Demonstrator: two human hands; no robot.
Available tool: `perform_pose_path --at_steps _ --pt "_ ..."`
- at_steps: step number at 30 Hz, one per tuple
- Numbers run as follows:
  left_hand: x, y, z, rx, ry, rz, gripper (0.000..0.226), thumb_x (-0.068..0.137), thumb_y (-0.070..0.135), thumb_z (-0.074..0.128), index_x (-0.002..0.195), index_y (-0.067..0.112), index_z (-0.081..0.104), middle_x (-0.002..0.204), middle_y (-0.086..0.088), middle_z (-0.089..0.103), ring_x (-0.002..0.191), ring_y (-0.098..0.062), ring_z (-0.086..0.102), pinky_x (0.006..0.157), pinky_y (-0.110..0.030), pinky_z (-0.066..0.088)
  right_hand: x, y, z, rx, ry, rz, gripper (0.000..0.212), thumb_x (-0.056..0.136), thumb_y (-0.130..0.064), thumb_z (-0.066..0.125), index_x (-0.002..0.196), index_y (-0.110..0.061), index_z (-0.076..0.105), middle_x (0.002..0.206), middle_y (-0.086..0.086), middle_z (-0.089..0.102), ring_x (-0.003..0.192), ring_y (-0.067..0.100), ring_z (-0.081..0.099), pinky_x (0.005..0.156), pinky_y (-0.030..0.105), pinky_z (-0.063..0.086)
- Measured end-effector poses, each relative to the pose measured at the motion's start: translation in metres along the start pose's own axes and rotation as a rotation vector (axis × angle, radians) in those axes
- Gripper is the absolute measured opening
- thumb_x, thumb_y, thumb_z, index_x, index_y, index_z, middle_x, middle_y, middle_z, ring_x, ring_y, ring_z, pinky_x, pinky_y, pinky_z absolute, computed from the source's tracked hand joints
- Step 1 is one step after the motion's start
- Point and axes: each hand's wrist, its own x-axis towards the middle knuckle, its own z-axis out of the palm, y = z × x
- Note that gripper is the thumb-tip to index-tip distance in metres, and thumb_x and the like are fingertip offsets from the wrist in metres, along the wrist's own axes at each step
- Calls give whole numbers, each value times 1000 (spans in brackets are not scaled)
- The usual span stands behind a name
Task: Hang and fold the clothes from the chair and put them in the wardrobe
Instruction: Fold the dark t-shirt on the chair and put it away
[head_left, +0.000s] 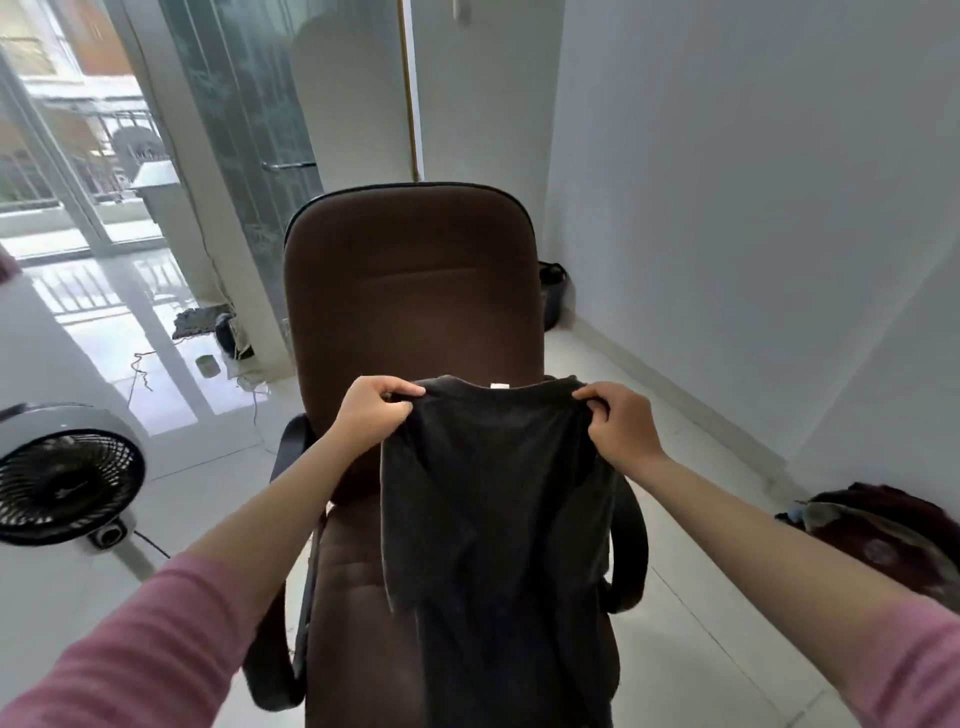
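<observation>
A black T-shirt hangs in front of me over the seat of a brown office chair. My left hand pinches the shirt's left shoulder, and my right hand pinches its right shoulder. A small white label shows at the collar between my hands. The shirt's lower part drapes down over the chair seat and runs out of the bottom of the view. The chair's back stands upright behind the shirt, and its black armrests show on both sides.
A black and white floor fan stands at the left. A dark pile of cloth lies at the right by the white wall. A dark bin sits behind the chair. Cables and small items lie on the tiled floor near the glass door.
</observation>
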Motion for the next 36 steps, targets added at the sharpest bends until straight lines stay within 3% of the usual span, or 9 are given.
perform_pose_path --at_steps 2,5,11,14,18,23,29,32,36 --pt "-24 30 -5 -1 3 52 19 80 1 67 90 14 76 82 3 71 74 -6 63 73 -19 48 -16 -8 -34 -33 21 -49 29 86 9 49 96 -4 72 101 13 71 94 27 64 87 25 44" --pt "-55 71 -13 33 -36 106 27 79 -6 62 89 15 75 75 8 67 66 -3 58 65 -11 42 -33 -16 -81 -96 43 -101 30 86 8 49 96 -6 73 99 13 72 92 28 65 86 29 48" --pt "-94 129 -25 99 -65 136 44 73 -13 51 70 24 74 69 5 68 62 -5 58 62 -17 45 -57 -29 -148 -219 82 -108 32 84 5 49 89 -13 75 95 5 73 91 30 61 82 39 50" --pt "-105 149 -32 126 -69 148 37 71 -10 57 70 22 75 74 -7 71 67 -18 60 65 -28 48 -69 -36 -167 -215 63 -106 34 80 6 49 87 -16 75 91 3 73 89 28 62 84 40 51" --pt "-116 172 -38 176 -112 162 20 73 -2 69 73 17 76 69 0 68 64 -9 59 62 -18 42 -79 -55 -192 -138 22 -60 32 78 4 53 83 -17 76 80 -3 71 69 15 61 70 26 50" --pt "-118 187 -42 196 -104 153 18 74 -3 67 73 13 76 61 -2 66 54 -8 56 60 -20 44 -95 -87 -215 75 -120 -26 29 75 8 58 73 -16 75 68 -9 67 51 -2 54 55 8 43" --pt "-115 183 -48 151 -29 123 24 74 -4 66 66 18 74 69 -6 70 58 -11 60 56 -21 46 -105 -110 -214 174 -216 -21 21 79 5 63 76 -12 75 77 11 71 71 17 63 67 23 55" --pt "-114 177 -56 175 -21 135 25 74 0 68 65 22 74 73 -2 71 68 -13 63 65 -24 49 -105 -118 -209 167 -245 21 25 80 6 59 76 -13 74 79 18 68 68 20 61 62 26 56" --pt "-115 173 -70 252 -100 163 20 74 1 69 70 20 75 78 -2 71 78 -16 65 72 -26 52 -104 -131 -198 82 -337 83 37 79 9 46 78 -13 76 86 18 67 80 27 63 64 33 59"
